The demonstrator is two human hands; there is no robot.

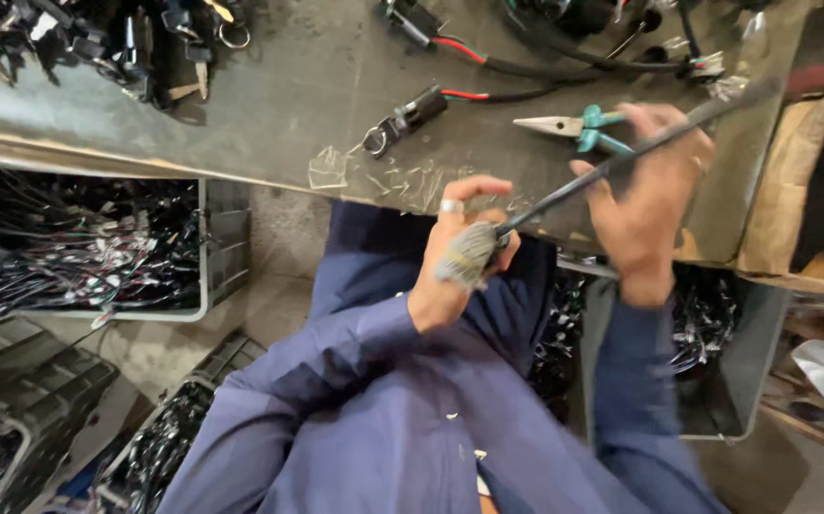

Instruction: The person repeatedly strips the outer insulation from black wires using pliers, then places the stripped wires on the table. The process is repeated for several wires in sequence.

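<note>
My left hand (pixel 460 243), a ring on one finger, grips the grey braided end (pixel 469 252) of a long black sleeved cable (pixel 564 190). My right hand (pixel 650 190) holds the same cable farther along, where it runs up to the right over the bench edge. Teal-handled needle-nose pliers (pixel 569 127) lie on the grey bench (pixel 317 105) just beyond my right hand. A black key-switch part with red and green wires (pixel 407 116) rests on the bench to the left of the pliers.
Grey crates of black wire harnesses (pixel 79 247) stand under the bench at left and lower left (pixel 160 447). Another bin of dark parts (pixel 716 333) sits at right. Black switch parts and keys (pixel 117 43) pile at the bench's far left. Cardboard (pixel 793 181) lies at right.
</note>
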